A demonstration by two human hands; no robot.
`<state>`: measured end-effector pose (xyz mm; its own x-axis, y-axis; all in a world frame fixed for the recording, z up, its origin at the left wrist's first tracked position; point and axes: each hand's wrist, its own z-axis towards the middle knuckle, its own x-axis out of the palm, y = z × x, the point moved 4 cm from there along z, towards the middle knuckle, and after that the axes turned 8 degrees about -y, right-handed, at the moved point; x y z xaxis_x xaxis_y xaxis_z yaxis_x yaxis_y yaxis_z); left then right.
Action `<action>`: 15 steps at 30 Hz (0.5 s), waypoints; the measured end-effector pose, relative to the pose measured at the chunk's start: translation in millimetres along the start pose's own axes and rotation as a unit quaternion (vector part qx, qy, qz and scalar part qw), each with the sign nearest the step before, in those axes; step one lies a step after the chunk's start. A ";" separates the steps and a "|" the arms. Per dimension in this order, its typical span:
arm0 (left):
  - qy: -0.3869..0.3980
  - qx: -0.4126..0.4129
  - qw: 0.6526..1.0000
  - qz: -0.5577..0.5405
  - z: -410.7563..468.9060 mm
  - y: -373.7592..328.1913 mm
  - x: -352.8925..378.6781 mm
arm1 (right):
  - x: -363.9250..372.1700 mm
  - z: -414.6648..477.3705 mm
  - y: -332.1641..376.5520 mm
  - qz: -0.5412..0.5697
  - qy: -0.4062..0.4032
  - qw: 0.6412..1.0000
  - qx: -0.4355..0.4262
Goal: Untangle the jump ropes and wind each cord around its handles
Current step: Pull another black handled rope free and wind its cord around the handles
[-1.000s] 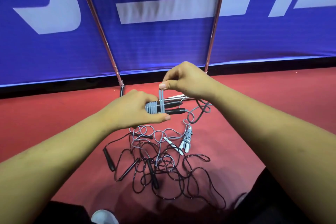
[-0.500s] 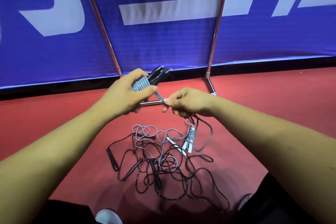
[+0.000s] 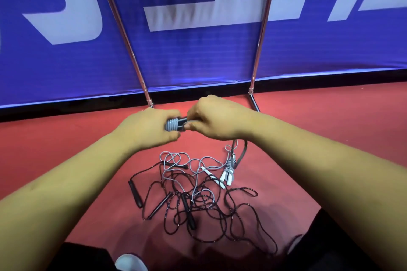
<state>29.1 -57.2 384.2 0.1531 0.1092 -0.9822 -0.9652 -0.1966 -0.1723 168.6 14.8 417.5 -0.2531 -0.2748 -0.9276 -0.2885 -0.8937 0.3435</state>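
Now mid-wind. My left hand (image 3: 145, 130) grips black handles (image 3: 182, 121), grey cord (image 3: 172, 125) coiled round them. My right hand (image 3: 211, 121), fingers curled, pinches cord at coil's end, it seems. Other ropes lie in tangle (image 3: 198, 200) on red floor (image 3: 308, 138) below. Next, I judge: lay another turn, keep cord taut, draw slack free of tangle.

Blue banner (image 3: 198, 57): large white characters (cropped at top), none legible.
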 end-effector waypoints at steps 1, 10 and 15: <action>0.012 0.012 1.000 0.001 -1.7 -5.2 0.0 | -2.8 -0.2 -0.2 -0.018 -0.021 1.000 -0.011; 0.047 0.062 0.994 -0.074 -14.3 -39.1 -6.9 | -27.8 -3.0 -21.8 0.075 -0.064 0.995 0.028; 0.017 0.083 0.945 -0.316 -17.2 -42.8 -23.6 | -40.4 -10.0 -40.5 0.159 -0.095 0.979 0.089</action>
<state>70.4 -68.1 413.4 0.7137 0.1227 -0.6896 -0.6986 0.0528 -0.7136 199.7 58.6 439.6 -0.5186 -0.4437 -0.7309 -0.3189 -0.6928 0.6468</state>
